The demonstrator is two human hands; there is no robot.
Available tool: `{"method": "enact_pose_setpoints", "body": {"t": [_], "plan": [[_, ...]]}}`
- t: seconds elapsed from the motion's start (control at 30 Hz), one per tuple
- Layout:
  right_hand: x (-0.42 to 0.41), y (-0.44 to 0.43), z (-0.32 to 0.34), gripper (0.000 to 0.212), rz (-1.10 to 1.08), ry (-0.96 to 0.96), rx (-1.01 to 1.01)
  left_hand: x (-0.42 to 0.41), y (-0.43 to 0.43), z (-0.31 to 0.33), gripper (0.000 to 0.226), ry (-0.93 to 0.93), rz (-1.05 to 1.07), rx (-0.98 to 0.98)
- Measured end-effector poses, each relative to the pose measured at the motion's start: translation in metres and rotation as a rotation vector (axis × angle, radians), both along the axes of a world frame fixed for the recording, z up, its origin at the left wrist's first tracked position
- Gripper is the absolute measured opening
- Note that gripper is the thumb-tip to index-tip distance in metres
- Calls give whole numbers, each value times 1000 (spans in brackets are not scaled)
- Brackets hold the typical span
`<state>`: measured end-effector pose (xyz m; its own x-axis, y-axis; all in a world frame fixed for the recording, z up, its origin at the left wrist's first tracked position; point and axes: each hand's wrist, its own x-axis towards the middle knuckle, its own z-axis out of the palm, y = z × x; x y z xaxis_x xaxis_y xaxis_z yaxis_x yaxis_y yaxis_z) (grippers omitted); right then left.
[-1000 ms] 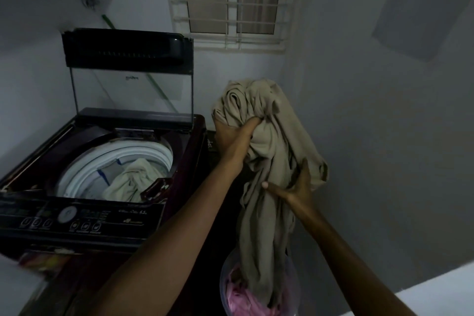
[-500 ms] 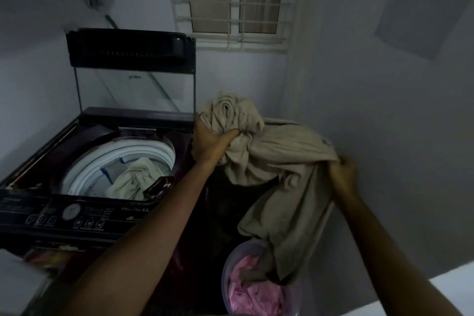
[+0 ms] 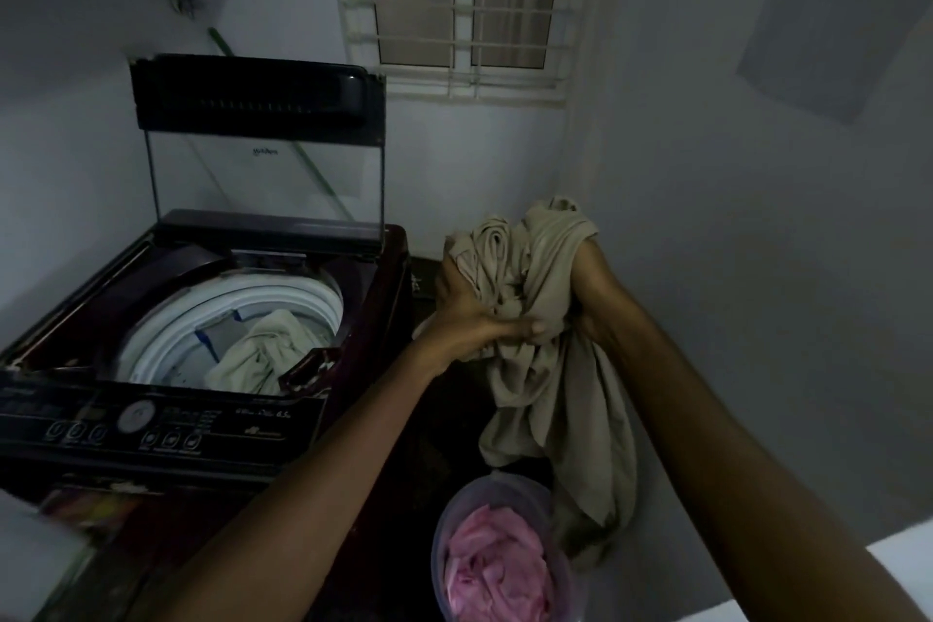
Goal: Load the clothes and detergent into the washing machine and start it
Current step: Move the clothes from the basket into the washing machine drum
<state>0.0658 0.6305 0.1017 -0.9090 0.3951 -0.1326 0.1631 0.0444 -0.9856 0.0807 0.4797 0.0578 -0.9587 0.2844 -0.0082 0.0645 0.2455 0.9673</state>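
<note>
two bare forearms reach in from the bottom edge, no sleeve showing on either. the left hand [image 3: 467,318] and right hand [image 3: 595,288] wear no gloves, rings or bracelets, and no watch shows at either wrist. dim light hides finer detail.

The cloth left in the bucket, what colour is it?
Pink, plain; the cloth shows in the head view, bunched inside the bucket.

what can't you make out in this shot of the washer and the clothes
Head view:
- Control panel labels: too small and dim to read.
- Drum bottom: hidden by the beige cloth in the drum.
- Tub contents under the pink clothes: hidden, cut off below.
- Detergent: not seen.
</note>
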Motion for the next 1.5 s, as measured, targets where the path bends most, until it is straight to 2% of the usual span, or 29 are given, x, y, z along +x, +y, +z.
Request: {"method": "enact_pose_setpoints", "body": {"t": [0.03, 0.07, 0.1, 0.17, 0.23, 0.3, 0.37, 0.47, 0.57, 0.7, 0.77, 0.83, 0.9, 0.93, 1.03, 1.07, 1.1, 1.17, 1.23, 1.3, 1.4, 1.5], "plan": [[5, 2, -7, 44, 55, 9, -89, 0, 5, -3, 157, 32, 80, -44], [15, 1, -10, 44, 200, 26, -146, -2, 8, -7, 155, 61, 165, -44], [19, -4, -10, 45, 235, 17, -300, -3, 10, -11, 149, 75, 231, -13], [22, -10, -1, 47, 193, -69, -345, -9, 11, -21, 128, 84, 314, 55], [30, -11, 8, 42, 267, -60, -264, -13, 10, -23, 111, 65, 340, 135], [42, -6, 11, 34, 383, 76, -218, -18, 10, -25, 97, 49, 347, 226], [48, 0, 9, 36, 401, 201, -107, -22, 9, -24, 87, 42, 355, 303], [58, 11, -5, 51, 275, 306, -26, -31, 4, -22, 86, 8, 370, 374], [79, 21, -39, 69, 121, 324, 7, -43, -2, -16, 98, -74, 391, 469], [93, 16, -88, 119, 62, 138, 20, -68, 0, -18, 104, -122, 387, 551], [90, 6, -111, 127, 143, 79, 43, -70, 4, -9, 99, -150, 390, 571], [81, 0, -145, 113, 231, 36, 105, -46, 7, 25, 75, -134, 376, 607], [75, -2, -181, 93, 256, -41, 43, -38, 10, 37, 49, -164, 362, 673], [73, -3, -193, 82, 239, -75, -2, -36, 9, 40, 51, -177, 358, 682], [77, -5, -178, 34, 100, -55, 19, -53, -3, 27, 82, -111, 344, 615], [79, 0, -169, 28, 59, -49, 19, -70, -10, 9, 91, -96, 360, 587], [80, 11, -162, 25, 15, -47, 1, -69, -18, 9, 95, -79, 389, 516], [81, 37, -144, 18, -96, -63, -51, -54, -33, 16, 86, 19, 454, 403], [78, 61, -125, 29, -216, -84, -101, -40, -39, 19, 84, 74, 465, 315], [70, 69, -97, 33, -252, -50, -153, -35, -40, 10, 93, 93, 470, 280], [57, 55, -43, 39, -144, 111, -354, -34, -36, 0, 112, 67, 470, 228], [52, 33, 5, 33, 79, 203, -442, -34, -28, -4, 112, 47, 420, 236]]}}
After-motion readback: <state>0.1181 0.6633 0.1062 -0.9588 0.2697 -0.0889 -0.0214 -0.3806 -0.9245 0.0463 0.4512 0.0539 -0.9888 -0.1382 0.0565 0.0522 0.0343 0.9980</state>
